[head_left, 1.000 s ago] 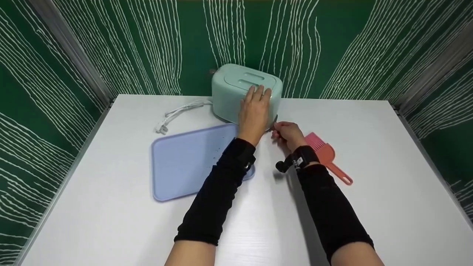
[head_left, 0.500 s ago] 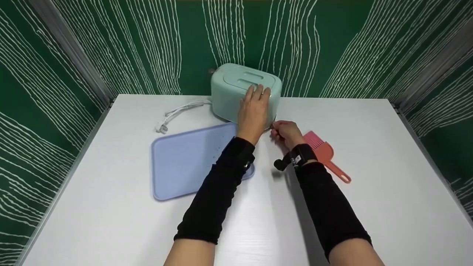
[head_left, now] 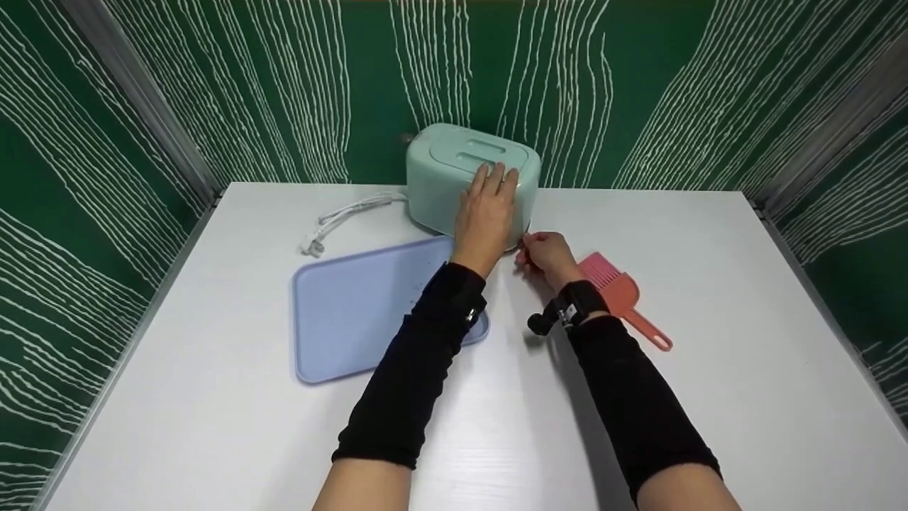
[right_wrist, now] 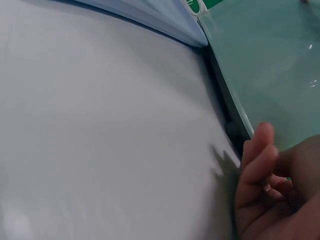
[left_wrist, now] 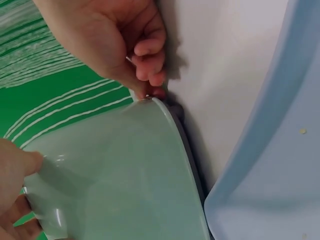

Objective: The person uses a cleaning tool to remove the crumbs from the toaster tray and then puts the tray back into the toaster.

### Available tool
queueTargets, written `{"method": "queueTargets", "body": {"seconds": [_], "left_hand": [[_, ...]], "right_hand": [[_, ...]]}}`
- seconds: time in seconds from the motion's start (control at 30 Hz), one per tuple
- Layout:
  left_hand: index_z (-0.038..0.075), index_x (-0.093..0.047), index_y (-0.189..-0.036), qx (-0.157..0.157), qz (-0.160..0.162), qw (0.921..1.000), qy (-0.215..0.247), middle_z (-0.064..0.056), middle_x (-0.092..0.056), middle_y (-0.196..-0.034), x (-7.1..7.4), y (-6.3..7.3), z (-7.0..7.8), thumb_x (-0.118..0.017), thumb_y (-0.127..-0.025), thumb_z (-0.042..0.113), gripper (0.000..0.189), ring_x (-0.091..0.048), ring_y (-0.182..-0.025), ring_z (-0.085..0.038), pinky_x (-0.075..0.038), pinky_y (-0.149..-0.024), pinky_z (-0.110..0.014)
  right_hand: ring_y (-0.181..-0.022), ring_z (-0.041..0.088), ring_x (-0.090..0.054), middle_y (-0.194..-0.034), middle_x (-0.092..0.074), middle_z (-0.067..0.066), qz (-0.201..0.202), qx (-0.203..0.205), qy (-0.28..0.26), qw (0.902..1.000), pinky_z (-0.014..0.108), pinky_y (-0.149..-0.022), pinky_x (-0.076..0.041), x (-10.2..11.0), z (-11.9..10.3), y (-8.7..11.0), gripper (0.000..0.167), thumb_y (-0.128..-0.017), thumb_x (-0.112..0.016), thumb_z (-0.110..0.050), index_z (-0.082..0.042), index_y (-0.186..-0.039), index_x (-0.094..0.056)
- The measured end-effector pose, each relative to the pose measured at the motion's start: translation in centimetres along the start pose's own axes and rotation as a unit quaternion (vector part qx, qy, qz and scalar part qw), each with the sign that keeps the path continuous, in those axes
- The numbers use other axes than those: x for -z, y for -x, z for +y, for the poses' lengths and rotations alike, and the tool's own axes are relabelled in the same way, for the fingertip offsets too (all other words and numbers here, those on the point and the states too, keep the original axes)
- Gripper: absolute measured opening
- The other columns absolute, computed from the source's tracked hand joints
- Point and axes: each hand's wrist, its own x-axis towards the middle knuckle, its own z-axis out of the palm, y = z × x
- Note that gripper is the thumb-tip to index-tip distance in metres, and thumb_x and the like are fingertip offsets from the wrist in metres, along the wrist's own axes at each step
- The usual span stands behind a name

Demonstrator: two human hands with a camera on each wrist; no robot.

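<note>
From the head view we see our left hand [head_left: 486, 216] lying flat, fingers straight, on the mint toaster [head_left: 468, 177] at the table's [head_left: 709, 298] far edge. The left wrist view shows our right hand [left_wrist: 117, 42], fingers curled, pinching at the toaster's bottom corner. The right wrist view shows those curled fingers [right_wrist: 257, 160] against its base.

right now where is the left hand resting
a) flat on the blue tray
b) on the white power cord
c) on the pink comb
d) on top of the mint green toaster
d: the left hand lies with straight fingers over the top front edge of the mint green toaster, while the blue tray, pink comb and white power cord lie on the table untouched by it.
</note>
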Motion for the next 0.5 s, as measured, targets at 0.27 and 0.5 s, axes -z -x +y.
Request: {"method": "queueTargets", "body": {"seconds": [0.27,0.5], "left_hand": [[0.015,-0.026,-0.172,-0.033,-0.024,0.9962,0.076,-0.007,-0.015,-0.182,-0.6,0.9,-2.9,-0.061,-0.111,0.031,0.071,-0.011,-0.17,-0.027,-0.024,-0.133,-0.06],[0.018,-0.029,-0.171,-0.021,-0.019,0.9965,0.079,-0.005,-0.02,-0.181,-0.8,2.9,-7.4,-0.061,-0.111,0.031,0.07,-0.018,-0.169,-0.028,-0.025,-0.13,-0.068]], "right_hand": [[-0.065,0.007,-0.067,-0.074,-0.067,-0.002,-0.01,0.027,0.048,0.9984,0.022,-0.068,-0.058,0.3,-0.9,0.3,0.035,-0.114,-0.052,-0.026,0.006,-0.128,-0.059],[-0.074,0.006,-0.068,-0.091,-0.067,0.003,0.007,0.048,0.065,0.9967,0.022,-0.074,-0.061,2.7,-1.6,0.8,0.041,-0.113,-0.054,-0.029,0.003,-0.138,-0.055]]}}
